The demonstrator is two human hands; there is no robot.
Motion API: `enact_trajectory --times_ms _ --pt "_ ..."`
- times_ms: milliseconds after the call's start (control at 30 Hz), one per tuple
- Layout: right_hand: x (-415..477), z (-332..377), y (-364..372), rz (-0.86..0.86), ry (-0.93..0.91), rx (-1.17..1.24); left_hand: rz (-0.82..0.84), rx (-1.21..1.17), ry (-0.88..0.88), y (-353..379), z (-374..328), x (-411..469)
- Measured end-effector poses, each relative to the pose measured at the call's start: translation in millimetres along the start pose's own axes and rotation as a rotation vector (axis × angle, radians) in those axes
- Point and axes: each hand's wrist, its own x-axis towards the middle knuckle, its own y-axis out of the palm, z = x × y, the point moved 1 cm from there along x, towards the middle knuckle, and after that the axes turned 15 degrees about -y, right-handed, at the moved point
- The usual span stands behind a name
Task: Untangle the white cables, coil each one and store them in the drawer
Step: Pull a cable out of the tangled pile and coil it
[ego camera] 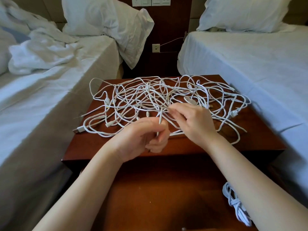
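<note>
A wide tangle of white cables (150, 97) covers the top of a dark wooden nightstand (93, 145). My left hand (141, 139) is at the front edge of the tangle, its fingers curled round the end of one white cable that rises toward the heap. My right hand (193, 120) is just to its right, pinching a cable strand at the fingertips near the middle of the tangle. Below the top, the open drawer (166, 189) shows its wooden floor. A coiled white cable (236, 204) lies in the drawer at the right, partly behind my right forearm.
A bed with a rumpled white duvet (41, 52) stands to the left, a made bed (250, 60) to the right. Pillows lean at both heads. A dark wall panel with sockets (155, 48) is behind the nightstand. A USB plug (79, 129) hangs at the top's left front edge.
</note>
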Motion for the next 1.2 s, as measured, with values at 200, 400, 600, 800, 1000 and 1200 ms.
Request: enact_trajectory --times_ms 200,400,600,800,1000,1200 --pt "0 38 23 0.122 -0.146 0.093 -0.286 -0.098 0.34 -1 -7 -3" --pt "-1 50 30 0.308 -0.156 0.067 -0.558 -0.257 0.525 -14 -15 -10" --pt "-1 42 29 0.148 -0.142 0.004 -1.108 0.196 0.531 -21 -6 -7" --pt "5 27 15 -0.033 -0.121 -0.207 -1.456 0.672 0.59 -22 -4 -7" --pt "5 22 8 -0.162 -0.114 -0.257 -1.551 0.946 0.609 -32 3 -7" --pt "11 33 1 -0.119 -0.109 0.238 -1.533 1.055 0.399 -47 14 -4"
